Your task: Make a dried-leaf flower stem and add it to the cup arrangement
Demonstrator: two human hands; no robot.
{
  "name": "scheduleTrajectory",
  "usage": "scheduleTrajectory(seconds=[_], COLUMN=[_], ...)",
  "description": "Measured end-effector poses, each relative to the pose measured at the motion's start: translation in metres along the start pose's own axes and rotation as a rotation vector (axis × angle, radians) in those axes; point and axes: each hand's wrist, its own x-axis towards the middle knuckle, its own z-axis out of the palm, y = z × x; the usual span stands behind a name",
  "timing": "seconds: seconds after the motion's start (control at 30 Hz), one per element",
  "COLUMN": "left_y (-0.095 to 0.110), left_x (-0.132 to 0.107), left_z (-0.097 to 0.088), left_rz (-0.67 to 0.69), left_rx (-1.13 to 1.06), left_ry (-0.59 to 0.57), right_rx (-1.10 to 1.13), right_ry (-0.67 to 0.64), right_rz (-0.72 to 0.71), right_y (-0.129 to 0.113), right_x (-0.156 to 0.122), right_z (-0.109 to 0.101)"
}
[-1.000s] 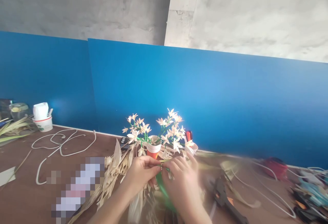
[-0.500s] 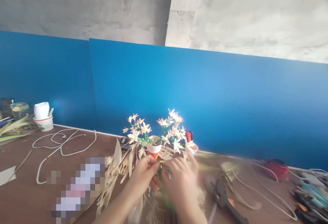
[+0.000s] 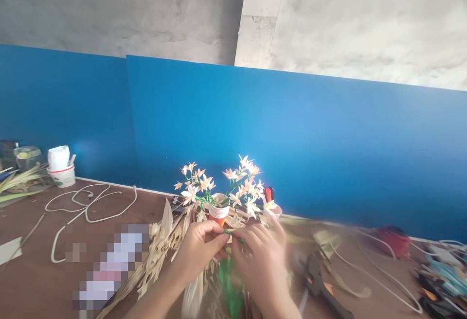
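Observation:
My left hand (image 3: 204, 243) pinches one end of a thin green stem-like strip (image 3: 229, 232) between thumb and forefinger. Close beside it, my right hand (image 3: 260, 256) has its fingers closed on the other end of that strip. Below and between the hands is a blurred, bright green film or tape (image 3: 230, 285). Just beyond my fingers, pale artificial flowers (image 3: 248, 183) on green stems stand in a stack of paper cups (image 3: 219, 209). Dried husk leaves (image 3: 160, 246) lie under and left of my hands.
A black glue gun (image 3: 321, 285) lies to the right. White cables (image 3: 87, 204) loop on the brown table at left, near a white tub (image 3: 62, 175). At far right are a red item (image 3: 393, 241) and clutter. A blue panel (image 3: 277, 139) stands behind.
Both hands stay together in front of the cups. My right hand has shifted slightly, the green strip shows more clearly between my fingertips, and more green film is visible below.

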Motion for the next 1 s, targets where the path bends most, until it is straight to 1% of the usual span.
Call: scheduleTrajectory(seconds=[0.1,0.17,0.23,0.33,0.43,0.53,0.63,0.7,0.77,0.83,0.9,0.97,1.0], left_y=[0.001,0.003,0.006,0.010,0.010,0.006,0.003,0.004,0.007,0.011,0.014,0.015,0.016], left_x=[0.001,0.001,0.001,-0.002,-0.004,-0.004,-0.003,-0.005,-0.008,-0.010,-0.012,-0.012,-0.012], left_z=[-0.003,-0.006,-0.009,-0.012,-0.014,-0.016,-0.017,-0.017,-0.019,-0.021,-0.023,-0.022,-0.021], left_rz=[-0.013,-0.012,0.022,0.086,0.111,0.076,0.034,0.043,0.057,0.053,0.050,0.056,0.060], left_rx=[-0.029,-0.004,0.040,0.064,0.033,-0.053,-0.113,-0.115,-0.103,-0.077,-0.032,0.030,0.058], left_ry=[-0.025,-0.026,-0.018,-0.027,-0.056,-0.128,-0.210,-0.237,-0.250,-0.258,-0.252,-0.219,-0.196], right_rx=[-0.002,0.001,0.018,0.102,0.283,0.533,0.772,0.897,1.026,1.145,1.152,0.984,0.860], right_ry=[-0.025,-0.027,-0.027,-0.092,-0.269,-0.466,-0.561,-0.613,-0.658,-0.677,-0.692,-0.693,-0.662], right_rz=[-0.006,-0.012,-0.004,0.087,0.270,0.541,0.792,0.897,0.968,0.991,0.976,0.919,0.854], right_y=[-0.003,-0.005,-0.006,-0.005,-0.002,0.002,0.004,0.003,0.002,0.003,0.005,0.008,0.008], right_x=[0.001,0.000,0.000,0.000,0.002,0.002,0.000,0.000,-0.001,-0.001,-0.001,-0.001,-0.002], right_z=[-0.001,0.000,0.001,0.000,-0.006,-0.013,-0.015,-0.014,-0.012,-0.010,-0.008,-0.006,-0.005])
